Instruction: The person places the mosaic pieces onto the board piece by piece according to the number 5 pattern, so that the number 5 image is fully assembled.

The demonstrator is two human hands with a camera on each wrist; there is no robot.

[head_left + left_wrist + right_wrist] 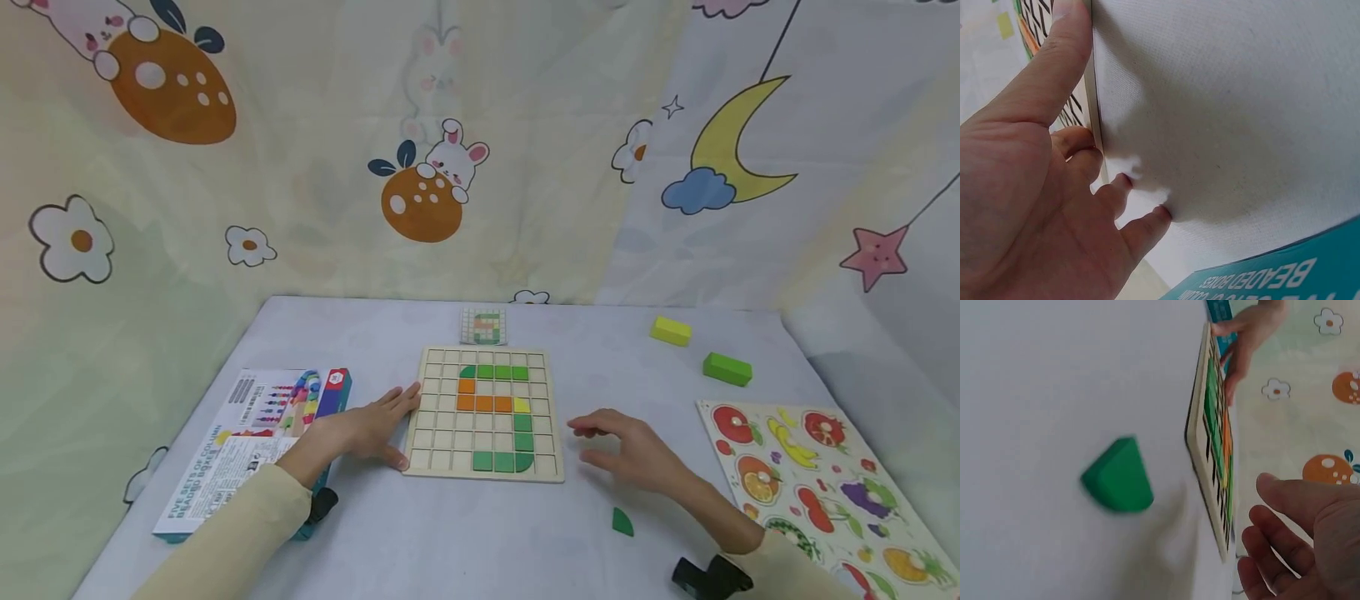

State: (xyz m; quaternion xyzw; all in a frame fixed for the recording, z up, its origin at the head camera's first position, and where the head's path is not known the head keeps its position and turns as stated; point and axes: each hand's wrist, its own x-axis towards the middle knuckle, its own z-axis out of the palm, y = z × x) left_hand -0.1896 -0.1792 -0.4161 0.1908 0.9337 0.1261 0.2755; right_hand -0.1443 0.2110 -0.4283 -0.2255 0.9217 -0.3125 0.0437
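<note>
A wooden grid board lies mid-table, with green, orange and yellow pieces set in its squares in a stepped line. At its left edge my left hand rests with fingers spread, thumb and fingertips touching the rim, as the left wrist view also shows. My right hand hovers right of the board, fingers loosely bent and nothing between them. A loose green quarter-round piece lies on the cloth below that hand; it looks larger in the right wrist view. Behind the board sits a small pattern card.
On the left lies a bead-set box, partly under my left forearm. A fruit-picture sheet covers the right side. Behind it are a green block and a yellow block. A printed curtain hangs behind the table.
</note>
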